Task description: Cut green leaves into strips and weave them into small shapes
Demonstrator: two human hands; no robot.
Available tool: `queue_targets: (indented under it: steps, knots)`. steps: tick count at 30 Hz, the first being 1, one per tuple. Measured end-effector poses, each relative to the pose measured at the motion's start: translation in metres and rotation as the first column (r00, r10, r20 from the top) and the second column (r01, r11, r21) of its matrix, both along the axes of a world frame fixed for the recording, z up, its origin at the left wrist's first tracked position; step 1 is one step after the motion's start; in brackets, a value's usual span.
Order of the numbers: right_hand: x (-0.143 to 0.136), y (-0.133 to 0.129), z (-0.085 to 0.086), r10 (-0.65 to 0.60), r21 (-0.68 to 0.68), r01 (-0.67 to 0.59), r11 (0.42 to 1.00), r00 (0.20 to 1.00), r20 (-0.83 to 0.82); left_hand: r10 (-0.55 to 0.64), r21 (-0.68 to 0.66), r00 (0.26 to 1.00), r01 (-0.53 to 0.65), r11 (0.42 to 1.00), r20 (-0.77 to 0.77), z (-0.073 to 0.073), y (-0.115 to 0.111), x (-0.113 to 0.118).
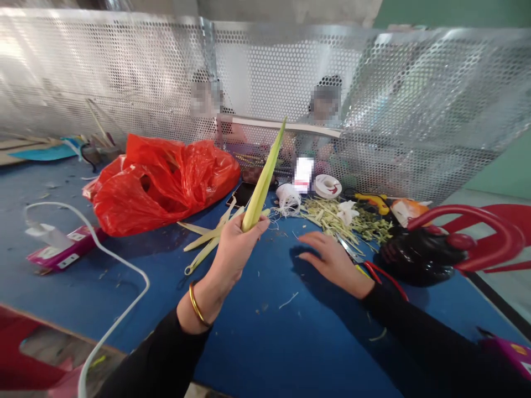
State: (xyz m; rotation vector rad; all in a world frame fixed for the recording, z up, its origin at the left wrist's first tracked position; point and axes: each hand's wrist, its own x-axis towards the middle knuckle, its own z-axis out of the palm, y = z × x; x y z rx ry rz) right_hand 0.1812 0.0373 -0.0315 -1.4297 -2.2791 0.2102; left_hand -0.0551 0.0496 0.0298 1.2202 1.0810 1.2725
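Note:
My left hand (238,243), with a gold bangle at the wrist, grips the wide lower end of a long green leaf (267,177), which points up and away. My right hand (329,260) is over the blue table (265,342) with its fingers apart and nothing held. Beside its far side lie scissors (348,247) with red handles, partly hidden by the hand and sleeve. Several pale green leaf strips (205,240) lie left of my left hand. Beyond my right hand is a heap of thin green trimmings (332,215).
A red plastic bag (161,185) fills the back left. White string (288,199), a tape roll (327,186) and a lit phone (303,174) stand behind. A black pot (418,257) is at right, a white cable (120,260) at left. Two people show through the perforated screen (282,72).

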Motion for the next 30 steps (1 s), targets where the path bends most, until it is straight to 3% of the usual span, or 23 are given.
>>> queue_targets:
  steps: [3,5,10,12,14,16,18,21,25,30]
  knots:
    - [-0.025,-0.036,0.005,0.188,-0.113,-0.191,0.975,0.982,-0.035,-0.013,0.011,1.0,0.013,1.0,0.0,-0.001,-0.001,0.001]
    - [-0.039,-0.051,0.004,0.237,-0.162,-0.242,0.957,0.97,-0.052,-0.023,0.01,1.0,0.023,1.0,-0.009,-0.002,-0.002,0.002]
    - [-0.045,-0.047,-0.002,0.241,-0.182,-0.247,0.952,0.969,-0.051,-0.036,0.004,0.999,0.036,0.999,-0.018,-0.004,-0.002,0.003]
    - [-0.035,-0.033,-0.002,0.16,-0.148,-0.165,0.975,0.986,-0.046,-0.042,0.002,0.999,0.042,0.999,-0.022,-0.004,-0.001,0.003]
    - [-0.018,-0.015,0.0,-0.021,-0.076,0.017,0.997,0.999,-0.049,-0.045,0.006,0.999,0.045,0.999,-0.026,-0.005,-0.001,0.002]
    - [0.001,0.005,0.002,-0.247,0.018,0.248,0.968,0.967,-0.058,-0.041,0.009,0.999,0.042,0.999,-0.031,-0.006,0.0,0.002]
    - [0.016,0.021,0.001,-0.37,0.067,0.373,0.926,0.928,-0.054,-0.048,0.003,0.998,0.048,0.999,-0.033,-0.006,-0.001,0.002]
    - [0.021,0.035,-0.008,-0.367,0.014,0.367,0.93,0.93,0.01,-0.073,0.004,0.997,0.073,0.997,-0.04,-0.007,-0.001,0.002]
    - [0.008,0.041,-0.022,-0.338,-0.063,0.342,0.937,0.939,0.066,-0.084,0.01,0.995,0.084,0.996,-0.052,-0.008,-0.001,0.001]
    - [0.017,0.048,-0.01,-0.476,0.008,0.476,0.88,0.879,0.022,-0.085,-0.009,0.995,0.085,0.996,-0.05,-0.007,-0.001,0.0]
